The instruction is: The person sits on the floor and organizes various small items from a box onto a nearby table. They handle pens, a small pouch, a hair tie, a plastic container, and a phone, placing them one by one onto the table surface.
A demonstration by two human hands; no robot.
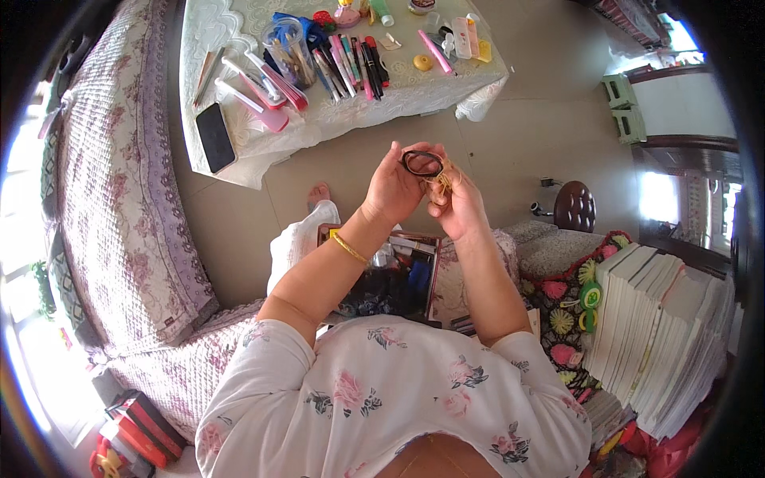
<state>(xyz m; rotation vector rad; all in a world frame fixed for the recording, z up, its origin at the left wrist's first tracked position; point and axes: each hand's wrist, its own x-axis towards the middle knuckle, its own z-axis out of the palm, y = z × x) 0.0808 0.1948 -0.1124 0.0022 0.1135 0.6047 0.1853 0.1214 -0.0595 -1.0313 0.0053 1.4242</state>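
A black hair tie (406, 160) is stretched into a loop across the fingers of my left hand (394, 185), which is palm up. Close beside it, my right hand (460, 200) pinches a bunch of thin tan bands (442, 180); the bands lie against the hair tie's lower right side. Below my forearms, an open box (433, 281) with a dark red rim rests at my lap, with tubes, a blue item and dark items inside, partly hidden by my left arm.
On the lace-covered table (311, 134) ahead lie a smartphone (216, 138), hairbrushes (254, 107), several pens (346, 66) and a clear plastic cup (290, 51) of items. A quilted sofa (119, 179) stands left. Stacked books (651, 322) and a green handheld fan (590, 299) lie right.
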